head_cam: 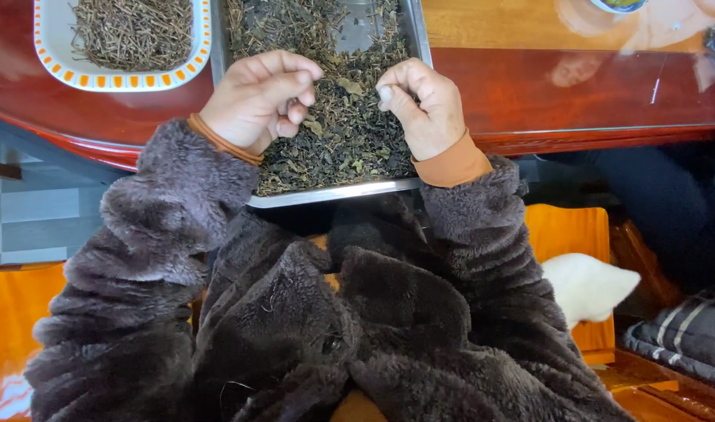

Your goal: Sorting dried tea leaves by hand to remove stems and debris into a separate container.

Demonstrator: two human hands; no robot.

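The metal tray (338, 193) of dried leaves (342, 141) overhangs the bench's (529, 94) near edge, so leaning could tip it; left hand (257, 100) and right hand (424, 105) fingers are curled shut, pinching leaves, which could drop

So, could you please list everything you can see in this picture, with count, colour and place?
Metal tray: one, silver, on the table edge, in front of the person.
Dried leaves: a loose heap, dark green-brown, in the tray.
Dish: one, white with an orange patterned rim, left of the tray.
Stems: a pile, brown, in the dish.
Table: one, glossy red-brown.
Seat: one, orange, under the person.
Fleece jacket: one, dark brown, worn.
Left hand: fingers curled, over the leaves.
Right hand: fingers pinched together, over the leaves.
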